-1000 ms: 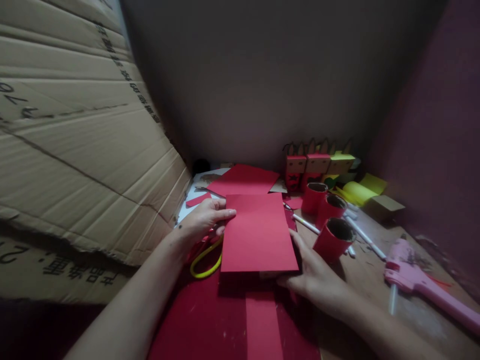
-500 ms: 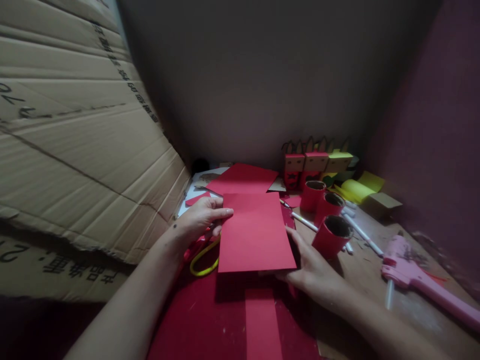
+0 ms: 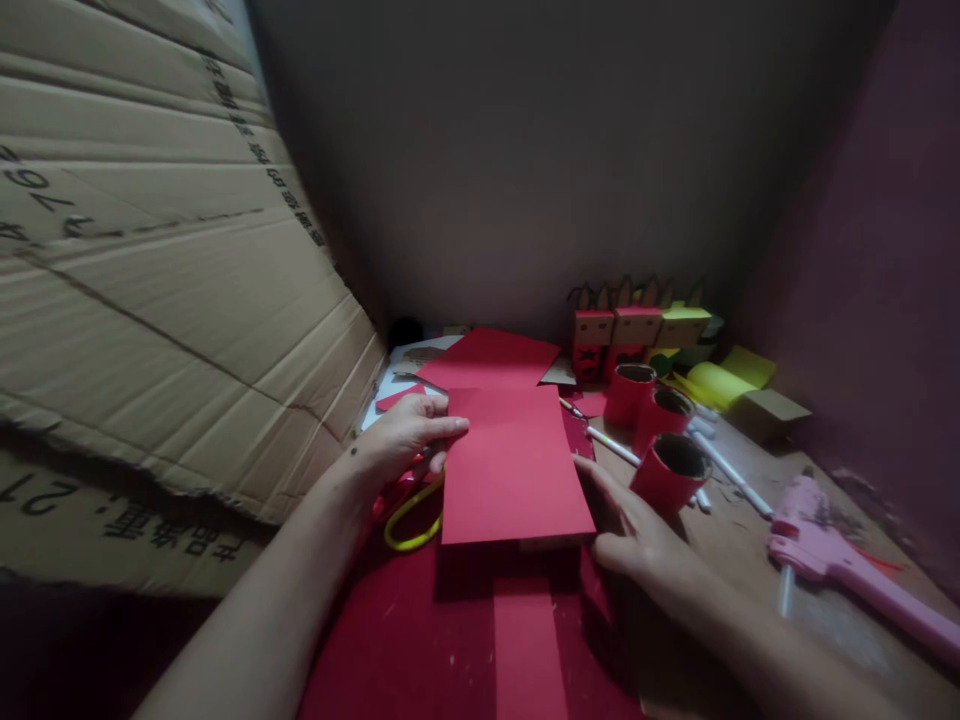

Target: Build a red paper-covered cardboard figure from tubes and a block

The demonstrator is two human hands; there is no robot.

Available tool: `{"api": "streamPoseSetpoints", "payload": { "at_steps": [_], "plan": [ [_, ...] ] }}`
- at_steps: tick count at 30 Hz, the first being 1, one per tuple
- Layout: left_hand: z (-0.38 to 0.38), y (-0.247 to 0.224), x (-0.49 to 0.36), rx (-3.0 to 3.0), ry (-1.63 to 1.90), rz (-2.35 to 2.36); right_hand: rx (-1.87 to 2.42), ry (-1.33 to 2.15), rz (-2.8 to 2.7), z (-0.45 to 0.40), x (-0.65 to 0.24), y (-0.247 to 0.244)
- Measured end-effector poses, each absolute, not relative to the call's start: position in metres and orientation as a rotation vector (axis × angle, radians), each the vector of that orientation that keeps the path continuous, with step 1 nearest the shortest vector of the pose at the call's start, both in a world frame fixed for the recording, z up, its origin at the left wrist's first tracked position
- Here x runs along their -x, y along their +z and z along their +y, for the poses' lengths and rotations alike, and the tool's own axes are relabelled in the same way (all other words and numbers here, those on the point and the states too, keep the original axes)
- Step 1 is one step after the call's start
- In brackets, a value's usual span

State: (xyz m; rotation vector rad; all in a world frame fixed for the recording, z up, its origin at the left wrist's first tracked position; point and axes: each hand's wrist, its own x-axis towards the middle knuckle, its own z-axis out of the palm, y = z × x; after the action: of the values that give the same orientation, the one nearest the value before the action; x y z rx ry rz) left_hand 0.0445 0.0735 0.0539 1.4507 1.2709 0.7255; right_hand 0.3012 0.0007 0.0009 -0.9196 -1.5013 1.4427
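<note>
A red sheet of paper (image 3: 514,465) lies in front of me, raised a little. My left hand (image 3: 412,435) pinches its left edge, thumb on top and fingers beneath. At the right edge is my right hand (image 3: 637,525), its fingertips against the side and its thumb apart near the front corner. Under the front edge a thin brownish edge shows; what it belongs to is mostly hidden. A narrow red paper strip (image 3: 529,650) rests on the dark red surface (image 3: 405,640) below. Beside my left hand is a yellow loop (image 3: 412,530), possibly a scissors handle.
Several red tubes (image 3: 671,475) stand at right, with white sticks (image 3: 731,470) and a pink glue gun (image 3: 832,550) beyond. Behind are decorated figures (image 3: 637,330), yellow paper (image 3: 727,380) and another red sheet (image 3: 491,358). A large cardboard panel (image 3: 150,280) leans at left.
My right thumb has come out from under the front edge of the red sheet and now lies beside its corner. My left hand keeps its hold. The view has shifted slightly.
</note>
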Motion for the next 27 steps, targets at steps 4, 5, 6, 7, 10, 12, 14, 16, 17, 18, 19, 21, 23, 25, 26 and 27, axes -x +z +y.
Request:
{"api": "streamPoseSetpoints", "payload": {
  "at_steps": [4, 5, 6, 7, 10, 12, 14, 16, 17, 18, 19, 21, 23, 25, 26, 27],
  "plan": [
    [0.073, 0.056, -0.045, -1.456, 0.721, 1.278, 0.903, 1.561, -1.308, 0.001, -0.303, -0.001],
    [0.072, 0.056, -0.045, -1.458, 0.718, 1.276, 0.897, 1.571, -1.278, 0.001, -0.303, -0.002],
    [0.072, 0.056, -0.045, -1.461, 0.718, 1.273, 0.896, 1.570, -1.263, 0.002, -0.302, -0.003],
    [0.072, 0.055, -0.045, -1.465, 0.722, 1.269, 0.902, 1.564, -1.260, 0.003, -0.301, -0.004],
    [0.073, 0.053, -0.045, -1.477, 0.734, 1.257, 0.939, 1.569, -1.265, 0.003, -0.298, -0.006],
    [0.074, 0.052, -0.044, -1.478, 0.733, 1.251, 0.962, 1.564, -1.294, 0.002, -0.296, -0.005],
    [0.075, 0.051, -0.044, -1.479, 0.731, 1.244, 0.998, 1.503, -1.360, 0.001, -0.295, -0.002],
    [0.074, 0.050, -0.044, -1.480, 0.731, 1.238, 1.033, 1.416, -1.433, 0.000, -0.295, 0.002],
    [0.074, 0.050, -0.044, -1.480, 0.730, 1.236, 1.045, 1.383, -1.463, 0.000, -0.294, 0.003],
    [0.073, 0.050, -0.044, -1.479, 0.729, 1.236, 1.056, 1.354, -1.496, 0.000, -0.294, 0.004],
    [0.073, 0.050, -0.043, -1.479, 0.729, 1.234, 1.063, 1.323, -1.530, 0.000, -0.294, 0.004],
    [0.073, 0.050, -0.042, -1.479, 0.733, 1.229, 1.073, 1.264, -1.589, -0.001, -0.294, 0.004],
    [0.073, 0.050, -0.041, -1.477, 0.745, 1.219, 1.085, 1.217, -1.620, -0.001, -0.295, 0.004],
    [0.073, 0.050, -0.039, -1.470, 0.753, 1.213, 1.104, 1.183, -1.637, -0.002, -0.295, 0.005],
    [0.073, 0.050, -0.039, -1.465, 0.750, 1.212, 1.115, 1.172, -1.651, -0.002, -0.295, 0.007],
    [0.072, 0.049, -0.038, -1.459, 0.743, 1.211, 1.129, 1.160, -1.665, -0.003, -0.294, 0.008]
  ]
}}
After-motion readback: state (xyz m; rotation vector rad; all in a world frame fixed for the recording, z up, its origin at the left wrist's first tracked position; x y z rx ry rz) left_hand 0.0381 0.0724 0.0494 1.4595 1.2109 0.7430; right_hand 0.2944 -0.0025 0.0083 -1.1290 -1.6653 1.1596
